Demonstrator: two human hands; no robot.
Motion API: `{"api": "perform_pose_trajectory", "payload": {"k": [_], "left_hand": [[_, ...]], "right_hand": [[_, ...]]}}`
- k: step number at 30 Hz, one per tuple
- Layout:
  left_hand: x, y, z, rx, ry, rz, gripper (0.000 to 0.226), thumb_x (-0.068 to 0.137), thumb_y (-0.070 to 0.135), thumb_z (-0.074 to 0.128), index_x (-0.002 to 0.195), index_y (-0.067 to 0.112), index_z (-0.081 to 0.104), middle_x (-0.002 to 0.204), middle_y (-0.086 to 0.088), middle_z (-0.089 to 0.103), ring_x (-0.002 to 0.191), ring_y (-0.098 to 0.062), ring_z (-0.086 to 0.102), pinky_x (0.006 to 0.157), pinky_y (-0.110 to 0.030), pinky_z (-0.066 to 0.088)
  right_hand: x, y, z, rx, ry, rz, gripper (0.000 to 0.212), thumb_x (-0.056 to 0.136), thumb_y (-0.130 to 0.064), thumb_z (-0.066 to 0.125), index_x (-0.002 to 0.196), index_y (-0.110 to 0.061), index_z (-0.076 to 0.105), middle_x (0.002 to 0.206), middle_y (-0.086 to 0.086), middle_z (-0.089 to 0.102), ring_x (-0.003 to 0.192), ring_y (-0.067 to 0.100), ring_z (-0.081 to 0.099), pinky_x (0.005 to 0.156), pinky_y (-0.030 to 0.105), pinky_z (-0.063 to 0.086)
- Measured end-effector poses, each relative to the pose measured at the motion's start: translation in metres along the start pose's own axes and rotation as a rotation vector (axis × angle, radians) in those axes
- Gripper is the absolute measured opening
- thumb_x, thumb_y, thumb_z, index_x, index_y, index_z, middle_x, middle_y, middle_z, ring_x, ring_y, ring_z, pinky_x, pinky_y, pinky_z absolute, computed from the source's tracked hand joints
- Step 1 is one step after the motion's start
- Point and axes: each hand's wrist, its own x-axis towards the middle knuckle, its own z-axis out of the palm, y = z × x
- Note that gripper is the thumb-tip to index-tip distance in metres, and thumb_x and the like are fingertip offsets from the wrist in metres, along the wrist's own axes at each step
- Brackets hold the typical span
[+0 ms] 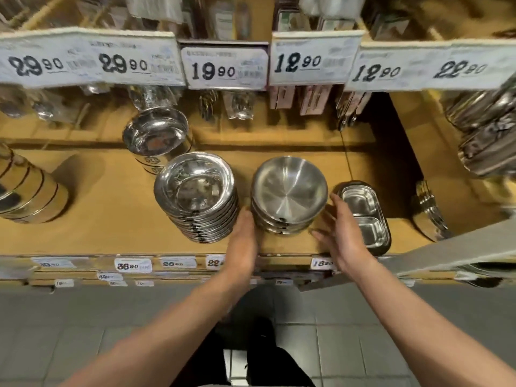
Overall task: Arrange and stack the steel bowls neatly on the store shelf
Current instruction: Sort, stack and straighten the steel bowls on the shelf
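Head view: my left hand (242, 238) and right hand (339, 229), fingers straight, flank the short bowl stack (289, 194) near the shelf (111, 208) front edge; rigid, slick steel, best cupped low on both sides.

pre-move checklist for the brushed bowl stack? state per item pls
1. Left hand on the brushed bowl stack: ok, fingers flat against its left side.
2. Right hand on the stack: cannot tell, open beside its right side, contact unclear.
3. Stack nested straight: ok, rims look aligned.
4. Gap to the shiny bowl stack on the left: not ok, narrow, left hand fills it.
5. Divided tray on the right: not ok, close behind the right hand.
6. Shelf surface in front: ok, bare.
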Motion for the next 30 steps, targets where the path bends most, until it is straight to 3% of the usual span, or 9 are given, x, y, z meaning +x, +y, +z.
{"api": "perform_pose_trajectory", "payload": {"k": [2,6,10,12,13,18,22,27,30], "left_hand": [[0.013,0.002,0.009,-0.026,-0.024,-0.016,0.044,0.109,0.052,0.028,0.146,0.04,0.05,0.144,0.012,0.06,0.135,-0.01,0.052,0.119,-0.04,0.037],[0.031,0.002,0.017,-0.082,-0.015,-0.026,0.053,0.107,0.059,0.027,0.151,0.037,0.045,0.151,0.009,0.053,0.141,-0.011,0.046,0.123,-0.045,0.031],[0.031,0.004,0.019,-0.081,-0.02,-0.051,0.048,0.105,0.059,0.035,0.144,0.038,0.052,0.144,0.01,0.06,0.137,-0.013,0.051,0.12,-0.048,0.036],[0.025,0.004,0.02,-0.08,-0.018,-0.045,0.04,0.106,0.054,0.036,0.14,0.041,0.054,0.141,0.012,0.061,0.136,-0.012,0.053,0.118,-0.048,0.039],[0.022,0.003,0.02,-0.097,-0.018,-0.045,0.039,0.107,0.052,0.036,0.14,0.041,0.054,0.141,0.011,0.061,0.135,-0.013,0.054,0.118,-0.049,0.04],[0.006,-0.001,0.019,-0.131,-0.069,-0.066,0.038,0.109,0.048,0.035,0.139,0.038,0.055,0.141,0.003,0.061,0.133,-0.021,0.056,0.11,-0.052,0.048],[-0.007,0.001,0.007,-0.121,-0.144,-0.038,0.039,0.109,0.049,0.035,0.136,0.034,0.058,0.137,-0.001,0.065,0.132,-0.023,0.057,0.113,-0.053,0.045],[-0.042,0.02,-0.025,-0.1,-0.211,-0.066,0.041,0.106,0.054,0.036,0.137,0.039,0.058,0.138,0.005,0.063,0.131,-0.018,0.057,0.113,-0.048,0.045],[-0.067,0.031,-0.058,-0.09,-0.279,-0.063,0.033,0.107,0.052,0.034,0.129,0.047,0.059,0.13,0.016,0.065,0.125,-0.009,0.058,0.106,-0.04,0.049]], "right_hand": [[0.01,-0.006,0.005,0.008,-0.053,0.011,0.025,0.105,-0.052,0.039,0.107,-0.049,0.064,0.125,-0.012,0.064,0.124,0.015,0.055,0.106,0.05,0.048],[0.023,-0.006,0.01,-0.006,-0.124,0.035,0.032,0.101,-0.058,0.04,0.092,-0.058,0.07,0.106,-0.023,0.073,0.119,0.011,0.057,0.098,0.041,0.049],[0.026,-0.001,0.003,0.0,-0.133,0.018,0.029,0.104,-0.056,0.037,0.106,-0.052,0.065,0.102,-0.024,0.073,0.104,0.0,0.065,0.093,0.037,0.053],[0.021,0.002,-0.003,-0.013,-0.124,-0.006,0.032,0.106,-0.053,0.035,0.107,-0.052,0.066,0.096,-0.026,0.074,0.092,-0.007,0.069,0.082,0.03,0.058],[0.017,0.004,-0.005,-0.025,-0.119,-0.017,0.033,0.106,-0.053,0.034,0.108,-0.053,0.067,0.1,-0.026,0.074,0.094,-0.007,0.068,0.08,0.029,0.059],[-0.015,0.014,-0.012,-0.021,-0.066,-0.021,0.042,0.106,-0.055,0.032,0.139,-0.04,0.054,0.133,-0.01,0.062,0.125,0.014,0.056,0.103,0.046,0.053],[-0.043,0.013,-0.003,-0.019,0.004,-0.074,0.043,0.106,-0.055,0.033,0.14,-0.04,0.055,0.13,-0.012,0.066,0.124,0.015,0.059,0.093,0.039,0.056],[-0.095,0.019,0.018,0.018,0.055,-0.144,0.041,0.105,-0.058,0.035,0.137,-0.045,0.058,0.117,-0.028,0.069,0.123,0.004,0.055,0.099,0.044,0.05],[-0.132,0.024,0.038,0.03,0.07,-0.171,0.039,0.102,-0.062,0.039,0.13,-0.049,0.062,0.121,-0.028,0.068,0.124,0.002,0.056,0.086,0.035,0.057]]}}
